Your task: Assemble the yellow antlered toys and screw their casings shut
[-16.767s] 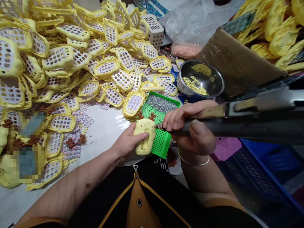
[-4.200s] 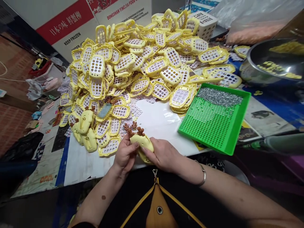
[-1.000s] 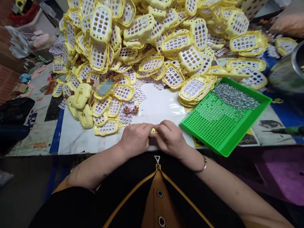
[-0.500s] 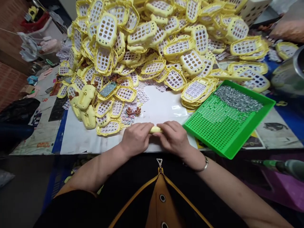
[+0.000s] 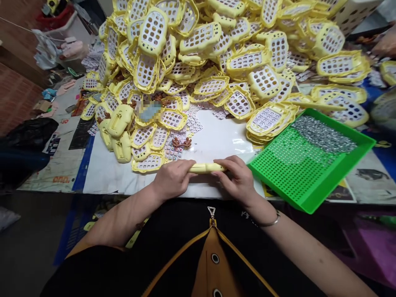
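Observation:
A yellow toy shell (image 5: 206, 167) lies edge-on at the near edge of the white sheet (image 5: 216, 142), gripped at both ends. My left hand (image 5: 172, 180) is closed on its left end. My right hand (image 5: 237, 178), with a thin bangle at the wrist, is closed on its right end. A pair of small brown antler pieces (image 5: 182, 142) lies just beyond my left hand. To the right of my right hand stands a green perforated tray (image 5: 297, 173) with a heap of small silver screws (image 5: 323, 134) at its far side.
A large pile of yellow shells with white keypad grids (image 5: 216, 53) fills the table's far half. Several closed yellow toy bodies (image 5: 119, 136) lie at the left. Part of a metal bowl (image 5: 383, 109) shows at the right edge. The floor is cluttered at the far left.
My hands have moved apart along the yellow shell, so more of it shows between them. The view has shifted slightly; the green screwdriver at lower right has left the view.

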A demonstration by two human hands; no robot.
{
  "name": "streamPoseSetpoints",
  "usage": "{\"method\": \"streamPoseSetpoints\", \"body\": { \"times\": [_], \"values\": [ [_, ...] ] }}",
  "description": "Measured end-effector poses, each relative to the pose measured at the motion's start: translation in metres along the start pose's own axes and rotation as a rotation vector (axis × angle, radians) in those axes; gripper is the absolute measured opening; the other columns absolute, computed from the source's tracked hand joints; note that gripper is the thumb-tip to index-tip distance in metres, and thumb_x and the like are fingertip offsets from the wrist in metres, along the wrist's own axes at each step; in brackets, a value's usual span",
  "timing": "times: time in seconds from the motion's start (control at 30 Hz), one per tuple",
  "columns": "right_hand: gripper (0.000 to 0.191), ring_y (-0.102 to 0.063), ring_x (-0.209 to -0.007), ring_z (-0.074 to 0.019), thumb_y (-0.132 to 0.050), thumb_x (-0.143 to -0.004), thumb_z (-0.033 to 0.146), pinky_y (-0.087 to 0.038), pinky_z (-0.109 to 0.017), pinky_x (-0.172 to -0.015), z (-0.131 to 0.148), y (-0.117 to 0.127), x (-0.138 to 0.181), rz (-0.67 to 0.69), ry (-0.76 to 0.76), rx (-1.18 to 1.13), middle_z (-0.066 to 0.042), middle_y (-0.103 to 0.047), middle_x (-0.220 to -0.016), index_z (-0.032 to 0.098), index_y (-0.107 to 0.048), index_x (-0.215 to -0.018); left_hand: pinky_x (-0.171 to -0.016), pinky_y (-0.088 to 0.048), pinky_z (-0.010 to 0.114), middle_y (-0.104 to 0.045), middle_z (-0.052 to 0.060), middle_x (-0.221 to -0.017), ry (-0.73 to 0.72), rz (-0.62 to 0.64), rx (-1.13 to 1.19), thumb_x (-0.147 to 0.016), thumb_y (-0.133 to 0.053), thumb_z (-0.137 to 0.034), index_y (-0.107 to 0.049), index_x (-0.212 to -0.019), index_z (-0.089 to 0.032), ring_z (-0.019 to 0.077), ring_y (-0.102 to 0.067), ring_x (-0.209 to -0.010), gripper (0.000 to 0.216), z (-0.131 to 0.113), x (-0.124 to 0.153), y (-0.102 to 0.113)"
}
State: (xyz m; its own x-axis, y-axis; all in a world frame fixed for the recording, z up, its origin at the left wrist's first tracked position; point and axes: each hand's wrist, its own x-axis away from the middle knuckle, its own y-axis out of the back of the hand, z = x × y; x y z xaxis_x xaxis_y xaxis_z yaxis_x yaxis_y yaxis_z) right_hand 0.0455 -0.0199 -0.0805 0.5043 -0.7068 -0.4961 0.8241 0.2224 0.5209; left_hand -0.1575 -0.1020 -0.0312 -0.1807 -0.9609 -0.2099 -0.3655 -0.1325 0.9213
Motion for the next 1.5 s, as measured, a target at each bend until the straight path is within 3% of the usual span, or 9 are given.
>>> {"method": "streamPoseSetpoints", "body": {
  "times": [0.27, 0.43, 0.77, 0.93, 1.03, 1.13, 1.27, 1.33, 1.5],
  "values": [
    [0.034, -0.056, -0.097, -0.0256, -0.057, -0.088, 0.034, -0.040, -0.045, -0.093, 0.032, 0.005, -0.011, 0.150, 0.243, 0.472, -0.013, -0.066, -0.106, 0.016, -0.057, -0.116, -0.074, -0.054, 0.034, -0.073, 0.008, -0.092, 0.048, -0.013, 0.090, -0.083, -0.051, -0.017, -0.064, -0.102, -0.014, 0.0212, -0.068, -0.083, 0.023, -0.009, 0.001, 0.001],
    [0.025, -0.055, -0.077, -0.0217, -0.047, -0.093, 0.032, -0.039, -0.034, -0.073, 0.037, -0.009, -0.018, 0.204, 0.259, 0.469, -0.010, -0.069, -0.087, 0.013, -0.059, -0.104, -0.080, -0.055, 0.034, -0.074, 0.009, -0.099, 0.143, -0.075, 0.206, -0.081, -0.051, -0.015, -0.064, -0.106, -0.015, 0.0202, -0.069, -0.088, 0.029, -0.010, 0.001, -0.005],
    [0.019, -0.057, -0.072, -0.0194, -0.053, -0.089, 0.035, -0.037, -0.035, -0.074, 0.033, -0.019, -0.023, 0.113, 0.123, 0.341, -0.005, -0.068, -0.077, 0.018, -0.062, -0.088, -0.076, -0.054, 0.033, -0.074, 0.006, -0.090, 0.116, -0.061, 0.146, -0.078, -0.046, -0.011, -0.065, -0.107, -0.017, 0.0198, -0.069, -0.081, 0.036, -0.006, -0.002, -0.011],
    [0.027, -0.058, -0.072, -0.0205, -0.050, -0.090, 0.041, -0.039, -0.035, -0.071, 0.031, -0.019, -0.030, 0.167, 0.148, 0.337, -0.006, -0.067, -0.077, 0.018, -0.063, -0.090, -0.069, -0.052, 0.034, -0.072, 0.007, -0.086, 0.192, 0.189, 0.073, -0.080, -0.050, -0.020, -0.064, -0.101, -0.018, 0.0223, -0.067, -0.076, 0.025, -0.009, -0.015, 0.004],
    [0.030, -0.061, -0.087, -0.0241, -0.052, -0.088, 0.042, -0.045, -0.038, -0.075, 0.038, -0.004, -0.036, -0.039, 0.232, 0.242, -0.011, -0.067, -0.093, 0.018, -0.059, -0.105, -0.071, -0.051, 0.038, -0.071, 0.008, -0.084, 0.289, 0.265, 0.229, -0.079, -0.056, -0.030, -0.065, -0.094, -0.018, 0.0249, -0.066, -0.077, 0.021, -0.004, -0.024, 0.013],
    [0.014, -0.061, -0.079, -0.0225, -0.056, -0.087, 0.034, -0.046, -0.038, -0.071, 0.049, 0.017, -0.035, -0.319, 0.139, 0.186, -0.009, -0.067, -0.082, 0.021, -0.061, -0.091, -0.074, -0.052, 0.035, -0.072, 0.007, -0.091, 0.504, 0.091, 0.852, -0.077, -0.062, -0.040, -0.065, -0.095, -0.017, 0.0221, -0.066, -0.082, 0.030, 0.002, -0.027, 0.013],
    [0.040, -0.052, -0.050, -0.0142, -0.054, -0.086, 0.050, -0.037, -0.028, -0.051, 0.058, 0.020, -0.029, 0.102, -0.160, 0.117, -0.001, -0.058, -0.053, 0.020, -0.057, -0.061, -0.085, -0.052, 0.038, -0.071, 0.005, -0.100, 0.724, -0.057, 1.547, -0.078, -0.060, -0.049, -0.064, -0.098, -0.020, 0.0203, -0.066, -0.092, 0.035, -0.005, -0.024, 0.004],
    [0.043, -0.057, -0.055, -0.0152, -0.054, -0.083, 0.059, -0.036, -0.026, -0.052, 0.061, 0.011, -0.030, 0.298, -0.244, 0.099, -0.003, -0.065, -0.063, 0.018, -0.063, -0.074, -0.091, -0.050, 0.040, -0.071, 0.006, -0.103, 0.745, -0.031, 1.630, -0.078, -0.060, -0.050, -0.065, -0.094, -0.020, 0.0222, -0.065, -0.100, 0.035, -0.015, -0.024, -0.002],
    [0.036, -0.061, -0.060, -0.0159, -0.042, -0.094, 0.043, -0.036, -0.026, -0.055, 0.065, 0.000, -0.029, 0.367, -0.189, 0.117, -0.006, -0.069, -0.071, 0.016, -0.064, -0.082, -0.101, -0.045, 0.042, -0.066, 0.009, -0.118, 0.662, 0.039, 1.530, -0.076, -0.062, -0.051, -0.063, -0.105, -0.021, 0.0261, -0.056, -0.119, 0.042, -0.026, -0.024, -0.008]
  ]
}}
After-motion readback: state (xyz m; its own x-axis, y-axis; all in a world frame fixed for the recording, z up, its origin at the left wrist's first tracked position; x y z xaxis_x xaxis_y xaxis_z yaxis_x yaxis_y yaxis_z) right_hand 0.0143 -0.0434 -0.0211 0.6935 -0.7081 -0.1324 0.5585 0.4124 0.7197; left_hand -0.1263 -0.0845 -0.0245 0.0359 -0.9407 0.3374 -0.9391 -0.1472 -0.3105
